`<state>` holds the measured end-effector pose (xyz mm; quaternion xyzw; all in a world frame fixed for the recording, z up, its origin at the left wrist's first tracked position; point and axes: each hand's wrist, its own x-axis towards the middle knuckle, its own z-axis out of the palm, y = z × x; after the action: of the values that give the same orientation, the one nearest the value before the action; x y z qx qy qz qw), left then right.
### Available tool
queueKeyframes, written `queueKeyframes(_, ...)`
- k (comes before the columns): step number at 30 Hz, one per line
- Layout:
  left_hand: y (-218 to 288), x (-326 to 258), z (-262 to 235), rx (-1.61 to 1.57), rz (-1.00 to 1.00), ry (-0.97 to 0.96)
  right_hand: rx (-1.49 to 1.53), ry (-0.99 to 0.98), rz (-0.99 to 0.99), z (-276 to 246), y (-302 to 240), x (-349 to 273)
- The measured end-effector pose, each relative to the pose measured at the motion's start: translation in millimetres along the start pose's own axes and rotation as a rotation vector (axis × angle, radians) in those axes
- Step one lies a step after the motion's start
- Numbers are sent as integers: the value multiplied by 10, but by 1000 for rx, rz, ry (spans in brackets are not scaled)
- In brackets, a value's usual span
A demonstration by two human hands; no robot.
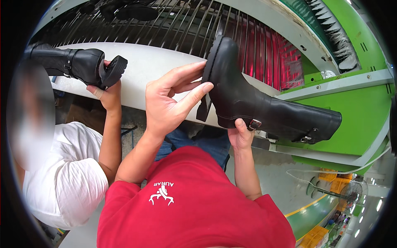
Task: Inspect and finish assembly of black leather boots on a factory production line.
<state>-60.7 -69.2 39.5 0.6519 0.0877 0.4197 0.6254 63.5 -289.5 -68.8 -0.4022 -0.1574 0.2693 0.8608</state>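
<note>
Our left hand [170, 99] pinches the black boot [227, 84]; our right hand [241, 139] clamps its ankle [244, 108], likely steadying the three-o'clock shaft [304, 118].

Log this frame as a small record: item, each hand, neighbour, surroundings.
Item: tall black boot with buckled straps, held sideways, sole facing left
Left hand: fingertips at the boot's sole, between toe and heel
Right hand: holds the boot's back beside a silver buckle
Neighbour: person in white shirt, hand holding another black buckled boot
Surroundings: long white bench, metal rods, green panel
</note>
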Motion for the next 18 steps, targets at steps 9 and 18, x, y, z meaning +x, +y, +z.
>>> queueKeyframes(9, -55, 74, -24, -113, -165, 70, -134, -45, 63, 91, -49, 174)
queueKeyframes(18, -201, 40, -6, -155, -201, 118, -177, -41, 21, 127, -79, 295)
